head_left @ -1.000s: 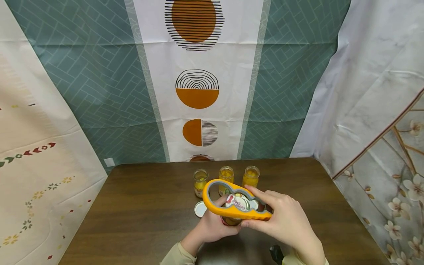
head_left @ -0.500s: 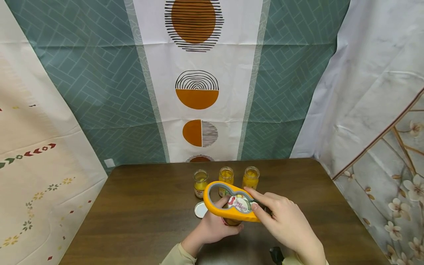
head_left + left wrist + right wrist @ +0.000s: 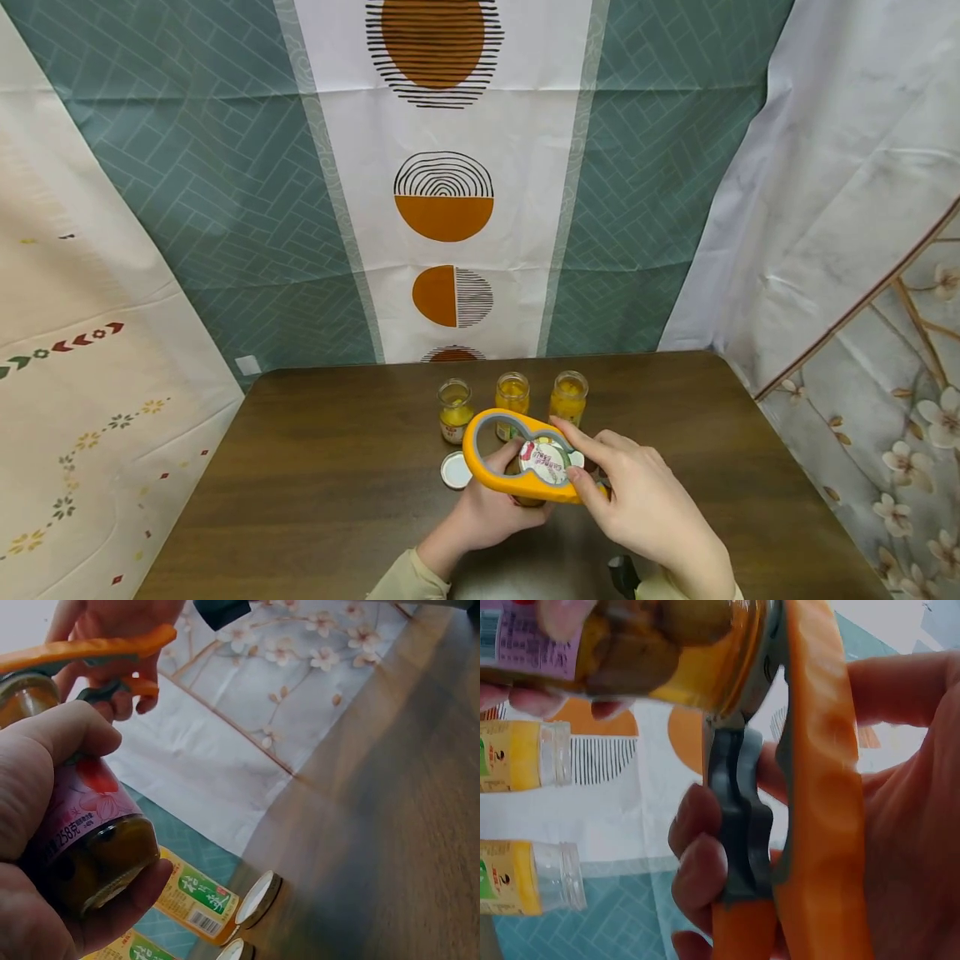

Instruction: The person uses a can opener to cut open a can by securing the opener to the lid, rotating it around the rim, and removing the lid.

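Note:
A glass jar (image 3: 112, 844) with a pink label and olive-brown pieces in liquid is gripped round its body by my left hand (image 3: 491, 510). An orange jar opener (image 3: 525, 485) with grey scalloped inner edges lies around the jar's printed white lid (image 3: 543, 461). My right hand (image 3: 645, 500) holds the opener's handles, its thumb near the lid's right edge and its index finger along the far handle. In the right wrist view, curled fingers (image 3: 699, 870) press the grey-lined handle (image 3: 739, 802). The left hand hides much of the jar in the head view.
Behind the hands stand three lidless glass jars with yellow contents: left (image 3: 454, 412), middle (image 3: 513, 396) and right (image 3: 567, 402). A loose white lid (image 3: 455, 471) lies on the brown table (image 3: 337, 467), left of the opener. Patterned cloths (image 3: 480, 125) hang around the table.
My right thumb has shifted from below the near handle up over it, beside the lid. The opener and lid sit slightly further right. The left hand keeps its grip on the jar.

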A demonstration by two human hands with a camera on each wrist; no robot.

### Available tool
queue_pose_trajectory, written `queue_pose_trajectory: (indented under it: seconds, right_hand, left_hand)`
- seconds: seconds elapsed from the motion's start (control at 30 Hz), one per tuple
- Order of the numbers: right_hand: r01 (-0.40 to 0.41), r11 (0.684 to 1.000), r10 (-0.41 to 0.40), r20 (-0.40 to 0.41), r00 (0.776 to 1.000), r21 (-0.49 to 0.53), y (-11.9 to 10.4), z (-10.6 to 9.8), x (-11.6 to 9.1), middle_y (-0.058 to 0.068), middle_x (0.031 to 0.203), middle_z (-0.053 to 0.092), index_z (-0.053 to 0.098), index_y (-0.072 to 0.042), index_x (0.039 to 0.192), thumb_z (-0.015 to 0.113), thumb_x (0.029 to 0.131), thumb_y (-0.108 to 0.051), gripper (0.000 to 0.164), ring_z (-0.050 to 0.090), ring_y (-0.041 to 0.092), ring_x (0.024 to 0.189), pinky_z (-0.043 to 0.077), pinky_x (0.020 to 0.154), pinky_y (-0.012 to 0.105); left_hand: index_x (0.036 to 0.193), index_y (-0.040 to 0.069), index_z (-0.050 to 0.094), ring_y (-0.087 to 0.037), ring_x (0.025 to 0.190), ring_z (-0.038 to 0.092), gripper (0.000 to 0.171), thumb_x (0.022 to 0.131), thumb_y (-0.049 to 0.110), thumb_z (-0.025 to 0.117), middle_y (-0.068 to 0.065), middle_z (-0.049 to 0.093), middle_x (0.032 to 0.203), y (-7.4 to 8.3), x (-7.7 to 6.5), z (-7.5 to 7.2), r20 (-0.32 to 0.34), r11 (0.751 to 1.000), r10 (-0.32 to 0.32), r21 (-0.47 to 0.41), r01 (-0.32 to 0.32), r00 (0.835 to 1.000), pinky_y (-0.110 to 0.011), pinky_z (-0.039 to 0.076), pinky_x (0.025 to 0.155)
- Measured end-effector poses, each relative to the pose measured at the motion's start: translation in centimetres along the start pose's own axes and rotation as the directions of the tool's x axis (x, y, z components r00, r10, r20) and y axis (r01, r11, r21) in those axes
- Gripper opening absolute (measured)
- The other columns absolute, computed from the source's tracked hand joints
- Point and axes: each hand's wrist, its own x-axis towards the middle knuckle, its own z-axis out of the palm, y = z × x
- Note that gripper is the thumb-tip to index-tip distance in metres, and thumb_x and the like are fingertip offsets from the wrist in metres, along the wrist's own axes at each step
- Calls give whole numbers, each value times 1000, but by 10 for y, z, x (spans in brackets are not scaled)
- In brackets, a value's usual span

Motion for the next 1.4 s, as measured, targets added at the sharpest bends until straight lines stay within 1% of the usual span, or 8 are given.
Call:
queue_pose_trajectory:
  seconds: [0.13, 0.2, 0.33, 0.5, 0.63, 0.87, 1.13, 1.4]
  right_hand:
    - [17, 999, -18, -26, 999, -46, -2, 2, 2, -15, 69, 43, 45, -41, 145, 67, 87, -22, 65, 38, 0, 57, 40, 58, 29]
    - [19, 998, -22, -41, 999, -58, -3, 3, 3, -16, 69, 42, 45, -42, 145, 67, 87, -21, 66, 38, 0, 58, 41, 61, 33]
    - [11, 995, -20, -89, 996, -95, -6, 7, 6, -17, 69, 41, 50, -41, 142, 65, 87, -23, 60, 39, 0, 59, 41, 62, 36]
    - [-34, 991, 17, -133, 991, -129, -10, 13, 9, -17, 69, 43, 57, -41, 137, 60, 95, -44, 42, 40, -1, 58, 41, 62, 34]
    - [-48, 988, 23, -164, 986, -146, -12, 13, 9, -18, 69, 44, 60, -41, 134, 59, 95, -50, 40, 41, 0, 56, 41, 56, 31]
    - [-14, 984, -21, -195, 981, -177, -12, 11, 9, -18, 67, 45, 64, -37, 131, 63, 91, -45, 41, 41, 3, 53, 39, 47, 28]
    - [94, 973, -133, -183, 974, -209, -4, 6, 7, -17, 68, 46, 63, -39, 131, 64, 88, -43, 43, 41, 0, 52, 40, 48, 28]
    - [197, 960, -230, -153, 961, -200, 0, 2, 6, -17, 65, 40, 59, -39, 135, 63, 84, -34, 51, 30, 1, 50, 33, 47, 22]
  left_hand:
    - [130, 13, 52, -14, 100, 61, 70, 68, -5, 79, -3, 63, 116, 22, 2, -3, -25, 999, -18, -38, 17, 1000, -37, 54, 89]
    - [131, 15, 51, -14, 101, 60, 71, 68, -5, 79, -1, 63, 116, 24, 1, -2, -36, 998, -40, -48, 39, 999, -37, 53, 89]
    - [134, 19, 50, -15, 102, 60, 73, 70, -4, 79, 1, 62, 119, 12, 0, 1, -42, 993, -78, -89, 74, 996, -36, 53, 89]
    - [137, 22, 49, -17, 102, 61, 72, 74, 1, 77, 1, 62, 122, -7, -3, 4, -14, 983, -109, -148, 106, 994, -35, 53, 90]
    - [136, 23, 49, -18, 101, 62, 72, 74, 0, 77, 1, 62, 121, -8, -4, 2, 8, 980, -100, -170, 100, 995, -35, 53, 90]
    - [136, 23, 50, -18, 102, 61, 76, 71, -2, 79, 3, 62, 121, -3, -3, -2, 28, 986, -62, -154, 66, 998, -34, 52, 92]
    - [134, 19, 51, -21, 107, 60, 67, 75, 6, 80, -1, 62, 124, -3, -2, -8, 193, 974, 16, -224, 29, 981, -37, 49, 98]
    - [133, 20, 52, -16, 116, 55, 61, 79, 18, 80, 3, 61, 127, -4, -3, -14, 315, 974, -46, -197, 112, 948, -40, 40, 108]
